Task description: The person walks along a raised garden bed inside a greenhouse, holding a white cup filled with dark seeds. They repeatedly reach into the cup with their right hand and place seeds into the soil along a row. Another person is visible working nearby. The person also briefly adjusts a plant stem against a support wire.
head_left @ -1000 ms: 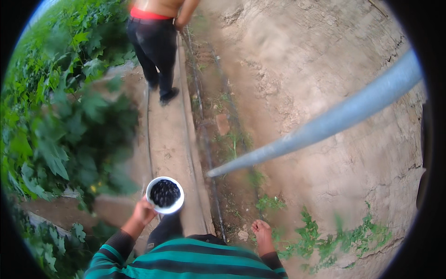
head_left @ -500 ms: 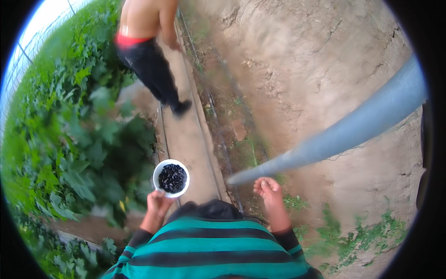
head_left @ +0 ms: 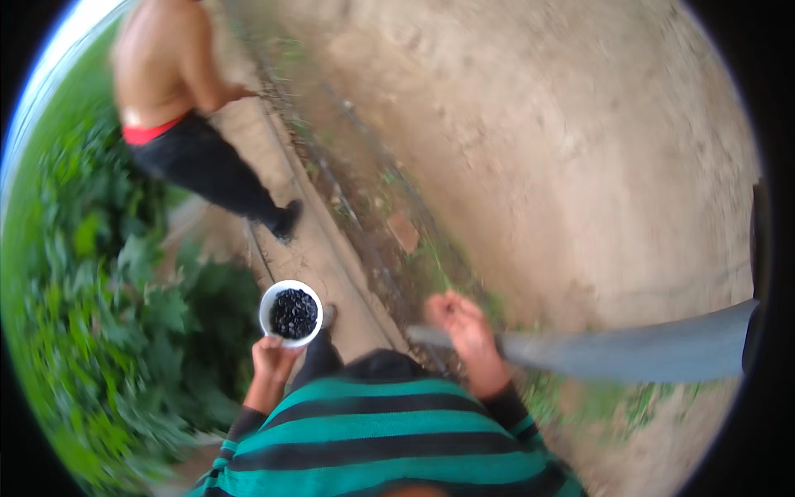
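My left hand (head_left: 274,359) grips a white bowl (head_left: 265,315) by its near edge. Inside lies a heap of small, dark, glossy seeds (head_left: 294,313). On the other side, my right hand (head_left: 469,335) is raised in front of me, apart from the bowl. Motion blurs its fingers, which look partly curled; whether anything is between them I cannot make out. Beside and behind this hand runs a grey metal pole (head_left: 629,346), seemingly without contact.
Ahead on the narrow concrete path (head_left: 319,269) walks a shirtless person (head_left: 207,157) in dark trousers. Leafy green plants (head_left: 157,331) crowd the left. A brick (head_left: 403,233) lies on the soil strip, beside thin hoses (head_left: 335,186). An earthen bank (head_left: 580,166) rises at right.
My view has turned right, so the person ahead appears farther left and the pole lower, behind my right hand. That hand was pinched and has moved slightly left. The bowl stays in my left hand.
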### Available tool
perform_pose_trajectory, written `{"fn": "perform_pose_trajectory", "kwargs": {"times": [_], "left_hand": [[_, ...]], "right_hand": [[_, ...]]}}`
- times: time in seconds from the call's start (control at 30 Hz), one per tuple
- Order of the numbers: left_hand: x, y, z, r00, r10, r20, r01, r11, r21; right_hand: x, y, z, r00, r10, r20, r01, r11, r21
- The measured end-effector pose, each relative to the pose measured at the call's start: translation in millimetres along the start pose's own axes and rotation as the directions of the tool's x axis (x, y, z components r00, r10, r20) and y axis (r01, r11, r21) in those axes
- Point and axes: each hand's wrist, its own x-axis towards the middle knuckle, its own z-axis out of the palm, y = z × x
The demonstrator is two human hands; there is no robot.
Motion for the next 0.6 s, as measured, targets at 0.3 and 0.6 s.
{"fn": "perform_pose_trajectory", "kwargs": {"times": [0.3, 0.6], "left_hand": [[151, 158, 87, 0.897, -0.437, 0.065, 0.389, 0.851, 0.353], [236, 126, 169, 0.573, -0.62, 0.536, 0.547, 0.777, 0.312]], "right_hand": [[49, 12, 83, 0.925, -0.196, -0.325, 0.26, 0.951, 0.168], [54, 49, 36, 0.799, -0.186, -0.572, 0.35, 0.917, 0.19]]}}
